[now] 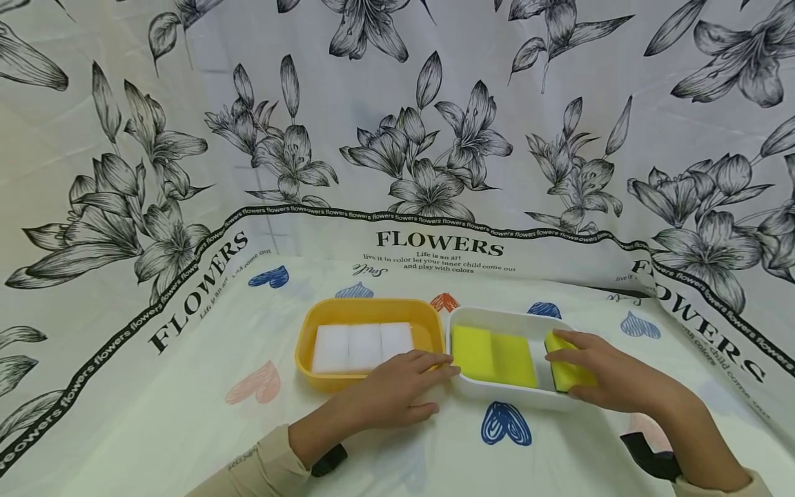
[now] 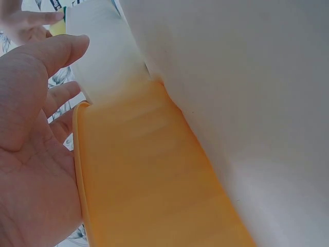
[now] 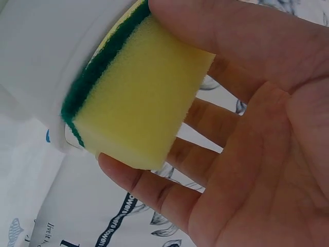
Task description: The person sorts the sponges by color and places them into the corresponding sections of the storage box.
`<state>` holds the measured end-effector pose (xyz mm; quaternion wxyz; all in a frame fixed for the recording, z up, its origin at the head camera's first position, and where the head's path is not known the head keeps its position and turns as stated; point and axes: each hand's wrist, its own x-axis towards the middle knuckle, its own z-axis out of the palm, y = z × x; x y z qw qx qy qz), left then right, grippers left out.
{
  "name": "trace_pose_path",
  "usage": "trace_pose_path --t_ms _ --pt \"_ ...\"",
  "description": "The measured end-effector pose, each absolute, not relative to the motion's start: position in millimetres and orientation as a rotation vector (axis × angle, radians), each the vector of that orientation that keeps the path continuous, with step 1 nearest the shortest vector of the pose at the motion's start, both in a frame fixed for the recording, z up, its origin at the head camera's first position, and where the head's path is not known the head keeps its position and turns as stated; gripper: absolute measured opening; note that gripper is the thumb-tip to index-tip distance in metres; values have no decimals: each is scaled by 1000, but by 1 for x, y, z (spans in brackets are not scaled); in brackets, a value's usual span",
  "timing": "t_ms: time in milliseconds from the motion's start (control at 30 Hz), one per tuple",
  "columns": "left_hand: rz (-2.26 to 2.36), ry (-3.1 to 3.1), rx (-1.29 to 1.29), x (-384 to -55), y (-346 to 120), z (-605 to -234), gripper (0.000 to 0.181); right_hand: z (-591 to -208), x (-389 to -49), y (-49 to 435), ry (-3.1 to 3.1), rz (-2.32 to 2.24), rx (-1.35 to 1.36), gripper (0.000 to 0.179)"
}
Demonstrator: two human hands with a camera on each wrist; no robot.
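My right hand (image 1: 627, 376) grips a yellow sponge (image 3: 139, 92) with a dark green scouring layer, thumb on one side and fingers on the other. It holds the sponge at the right end of a white tray (image 1: 543, 359). Two more yellow sponges (image 1: 493, 355) lie side by side in that tray's left part. My left hand (image 1: 404, 386) reaches over the near right corner of an orange-yellow tray (image 1: 373, 306), its fingers extended towards the white tray's left end. Inside the orange-yellow tray sit white sponge blocks (image 1: 364, 347) in a row.
The two trays stand end to end on a white cloth with printed hearts (image 1: 506, 423). Behind and at both sides rises a flower-printed curtain (image 1: 428, 159). Dark bands (image 1: 652, 455) are on both wrists.
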<state>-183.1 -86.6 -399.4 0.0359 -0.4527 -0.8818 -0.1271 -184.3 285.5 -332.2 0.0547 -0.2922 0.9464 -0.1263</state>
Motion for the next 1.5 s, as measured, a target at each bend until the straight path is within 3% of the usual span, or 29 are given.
trace_pose_path --t_ms 600,1200,1500 --pt "-394 -2722 -1394 -184 -87 -399 63 -336 -201 283 2892 -375 -926 50" --pt "-361 -2704 -1399 -185 -87 -399 64 -362 -215 273 2858 -370 -822 45" --pt "-368 -2723 -1395 -185 -87 -400 63 -363 -216 268 2764 -396 -732 50"
